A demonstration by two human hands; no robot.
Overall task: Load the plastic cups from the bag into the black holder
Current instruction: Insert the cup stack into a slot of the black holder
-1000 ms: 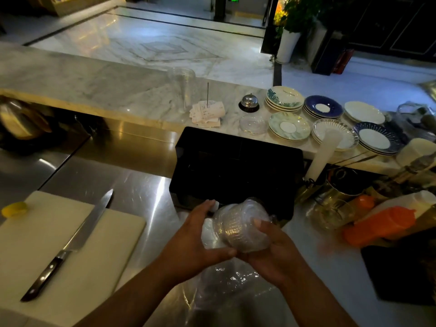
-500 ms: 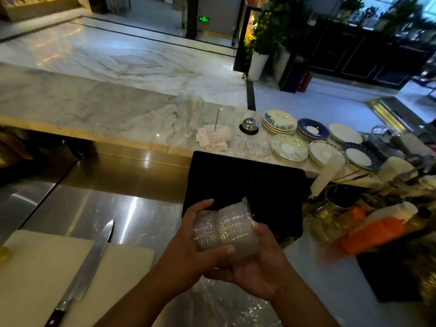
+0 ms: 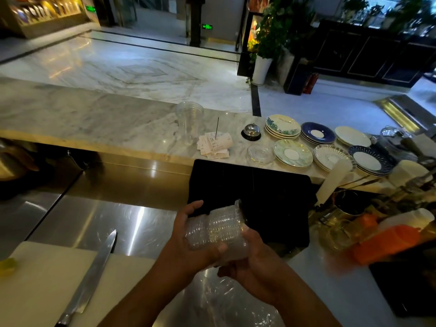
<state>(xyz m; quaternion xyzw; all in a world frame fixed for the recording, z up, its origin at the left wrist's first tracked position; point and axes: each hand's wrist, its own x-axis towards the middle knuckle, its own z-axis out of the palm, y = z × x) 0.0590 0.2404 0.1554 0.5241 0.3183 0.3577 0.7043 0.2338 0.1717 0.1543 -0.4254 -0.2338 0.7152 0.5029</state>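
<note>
A nested stack of clear plastic cups (image 3: pixel 221 228) lies sideways between both my hands, its wide rims pointing right toward the black holder (image 3: pixel 266 197). My left hand (image 3: pixel 188 244) wraps the stack's narrow end, thumb across the front. My right hand (image 3: pixel 250 263) cups the stack from below near the rims. The crumpled clear bag (image 3: pixel 226 300) lies on the steel counter under my wrists. The holder stands just behind the stack, its inside too dark to read.
A white cutting board (image 3: pixel 47 286) with a long knife (image 3: pixel 94 272) lies at the left. Another clear cup stack (image 3: pixel 188 119), receipts on a spike (image 3: pixel 215 145), a bell (image 3: pixel 252 131) and several saucers (image 3: pixel 292 152) sit on the marble ledge. Orange bottle (image 3: pixel 389 241) and jars crowd the right.
The cup stack has turned from end-on to lying sideways, and my hands have slid along it. The view has tilted up, showing more floor.
</note>
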